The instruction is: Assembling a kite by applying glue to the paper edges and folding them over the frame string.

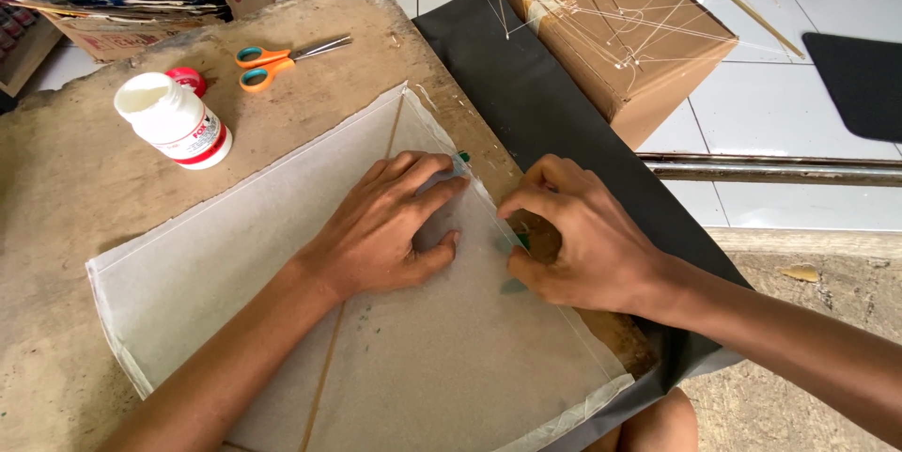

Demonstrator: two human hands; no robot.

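1. Head view: a translucent paper sheet [235,273] lies flat on the worn wooden tabletop [75,179], reaching toward its right edge; a thin bamboo stick [324,381] runs under the sheet.
2. Left hand [390,226] presses palm-down on the sheet near its right edge, grip released, fingers spread flat.
3. Right hand [583,236] sits just beside it at the sheet's right edge, grip clenched, fingertips pinching a small green piece [520,241] against the edge.
4. White glue bottle [174,120], open, lies near the far left of the tabletop, with its red cap [188,79] touching it.
5. Orange scissors [282,59] rest by the far edge.
6. A cardboard box [611,29] stands on the tiled floor beyond the right edge.
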